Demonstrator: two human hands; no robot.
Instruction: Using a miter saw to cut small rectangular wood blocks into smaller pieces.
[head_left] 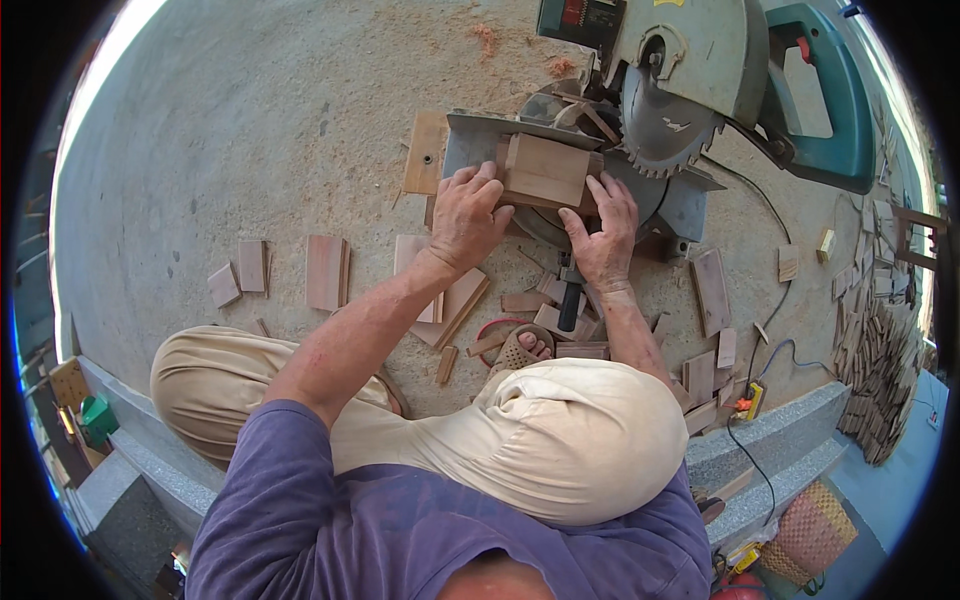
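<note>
Several flat wooden blocks lie together on the miter saw's metal table, against its upright fence. My left hand presses at their left end with its fingers bent, while my right hand holds their right end, thumb on the near side. Between them the two hands grip the blocks. Just beyond my right hand is the toothed round saw blade, raised above the table under its grey guard. The saw's teal handle reaches out to the right. Parts of the lower blocks are hidden by my fingers.
Loose wood offcuts are strewn on the dusty concrete around my feet. A large heap of cut pieces lies at the right. A black cord runs down to a yellow power strip by a stone step. A woven basket stands lower right.
</note>
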